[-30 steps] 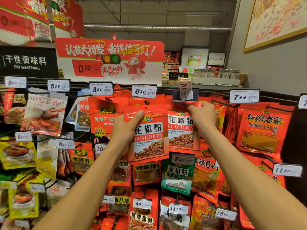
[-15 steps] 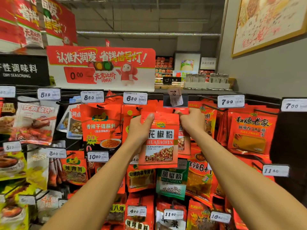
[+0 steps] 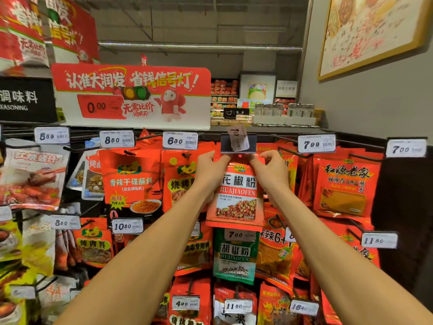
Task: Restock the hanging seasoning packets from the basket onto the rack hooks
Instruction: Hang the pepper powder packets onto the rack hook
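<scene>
Both hands [image 3: 210, 171] [image 3: 269, 171] hold upright packet [image 3: 236, 195], long axis vertical.

Huajiaofen packet [image 3: 236, 195] below tilted price tag [image 3: 238, 139], between hands; hujiaofen packet [image 3: 235, 254] underneath, possibly overlapped.

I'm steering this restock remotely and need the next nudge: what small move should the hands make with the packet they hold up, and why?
Probably ease the red huajiao packet back toward the rack so its hang hole slips over the hook. Both the left hand and the right hand pinch its top corners just below the dark tag holder, with the hole between them at hook height. Whether the hook tip has already entered cannot be told.
</scene>
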Demonstrator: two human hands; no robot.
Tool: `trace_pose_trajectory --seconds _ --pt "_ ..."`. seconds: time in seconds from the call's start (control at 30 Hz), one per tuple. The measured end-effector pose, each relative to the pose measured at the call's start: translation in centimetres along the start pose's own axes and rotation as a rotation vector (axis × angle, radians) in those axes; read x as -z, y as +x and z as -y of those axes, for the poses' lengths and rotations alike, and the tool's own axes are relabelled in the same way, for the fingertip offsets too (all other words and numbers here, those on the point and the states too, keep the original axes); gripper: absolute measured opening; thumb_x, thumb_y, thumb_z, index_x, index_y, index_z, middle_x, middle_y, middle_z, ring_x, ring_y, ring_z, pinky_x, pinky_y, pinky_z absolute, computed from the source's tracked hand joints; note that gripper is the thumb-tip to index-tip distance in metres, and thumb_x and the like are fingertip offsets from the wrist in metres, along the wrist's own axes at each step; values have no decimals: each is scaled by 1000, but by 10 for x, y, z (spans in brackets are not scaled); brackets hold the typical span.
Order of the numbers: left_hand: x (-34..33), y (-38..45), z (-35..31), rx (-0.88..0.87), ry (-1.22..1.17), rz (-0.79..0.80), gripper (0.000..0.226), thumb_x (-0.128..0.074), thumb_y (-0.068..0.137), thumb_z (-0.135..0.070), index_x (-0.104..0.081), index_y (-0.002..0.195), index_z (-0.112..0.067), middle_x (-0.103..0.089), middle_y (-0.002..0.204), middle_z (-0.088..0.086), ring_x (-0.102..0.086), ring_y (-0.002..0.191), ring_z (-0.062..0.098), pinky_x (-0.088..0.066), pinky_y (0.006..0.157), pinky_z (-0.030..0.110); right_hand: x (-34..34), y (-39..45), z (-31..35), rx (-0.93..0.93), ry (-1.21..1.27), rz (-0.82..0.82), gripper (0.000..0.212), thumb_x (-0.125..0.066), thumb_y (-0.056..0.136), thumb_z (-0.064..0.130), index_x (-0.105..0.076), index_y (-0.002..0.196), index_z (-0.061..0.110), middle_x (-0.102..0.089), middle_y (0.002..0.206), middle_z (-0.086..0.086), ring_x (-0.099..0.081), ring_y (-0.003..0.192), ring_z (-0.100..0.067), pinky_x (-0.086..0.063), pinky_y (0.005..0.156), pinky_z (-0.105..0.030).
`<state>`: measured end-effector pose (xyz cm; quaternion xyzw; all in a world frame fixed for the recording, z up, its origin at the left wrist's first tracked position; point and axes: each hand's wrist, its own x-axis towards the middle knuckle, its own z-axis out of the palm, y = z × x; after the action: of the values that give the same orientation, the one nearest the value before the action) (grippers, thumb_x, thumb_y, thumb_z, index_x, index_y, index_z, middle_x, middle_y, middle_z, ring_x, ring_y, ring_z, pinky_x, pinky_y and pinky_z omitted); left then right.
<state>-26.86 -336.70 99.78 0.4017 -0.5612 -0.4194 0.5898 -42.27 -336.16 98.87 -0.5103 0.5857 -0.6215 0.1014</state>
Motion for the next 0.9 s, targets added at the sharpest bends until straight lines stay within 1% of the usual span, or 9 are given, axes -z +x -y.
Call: trace_pose_trajectory --seconds 0.17,0.33,0.47,0.53,0.6,0.63,0.7,0.77,0.9 --pt "-4 4 5 -36 15 -91 16 -64 92 -19 -67 90 -3 -74 84 21 -73 77 41 -60 63 47 -7 3 2 70 -96 -40 29 -73 87 48 -50 87 30 -59 88 12 -55 78 -4 -35 57 -26" --pt "-2 9 8 -42 21 -110 23 -70 91 -29 -63 72 -19 -70 71 11 -69 68 30 -54 61 42 -12 8 1 132 -137 -54 28 -73 85 43 -53 93 25 -57 88 11 -56 83 -14 -36 59 -30" --pt "-1 11 14 -45 130 -124 28 -69 93 -31 -61 70 -17 -71 73 14 -73 74 36 -58 70 54 -14 4 -8 97 -200 -64 35 -71 85 53 -50 96 27 -59 93 7 -58 90 -21 -47 72 -39" --pt "-2 12 16 -84 235 -150 29 -68 93 -38 -63 80 -13 -70 77 9 -70 74 30 -58 70 55 -14 4 -9 29 -239 -49 43 -70 85 59 -47 100 26 -61 101 1 -59 95 -25 -49 80 -44" --pt "0 11 20 -152 504 -219 39 -63 93 -50 -62 110 -15 -68 101 6 -63 89 22 -55 76 43 -14 5 -9 -30 -246 -42 51 -68 85 61 -44 109 23 -60 111 -2 -58 104 -28 -47 85 -44" --pt "2 9 26 -188 630 -248 49 -60 93 -53 -54 126 -19 -61 114 6 -55 98 19 -49 81 39 -16 4 -10 -36 -247 -39 54 -66 87 60 -43 115 21 -58 117 -4 -57 109 -30 -45 85 -43" --pt "5 1 41 -227 760 -255 66 -51 95 -55 -33 147 -20 -46 133 12 -46 117 27 -44 94 44 -21 -1 -14 0 -277 -13 53 -57 95 54 -41 128 15 -55 130 -10 -54 117 -33 -40 84 -41" --pt "5 -3 58 -178 783 -178 69 -40 99 -57 -25 153 -17 -41 144 16 -44 129 35 -42 101 51 -29 -7 -20 27 -314 24 53 -46 100 44 -36 139 10 -49 140 -15 -51 124 -37 -42 90 -46" --pt "-2 10 64 -28 714 -105 58 -33 102 -57 -45 136 -12 -53 140 15 -54 124 39 -46 98 51 -39 -1 -24 -44 -383 82 62 -35 104 48 -21 150 9 -42 149 -18 -46 132 -41 -42 99 -52"
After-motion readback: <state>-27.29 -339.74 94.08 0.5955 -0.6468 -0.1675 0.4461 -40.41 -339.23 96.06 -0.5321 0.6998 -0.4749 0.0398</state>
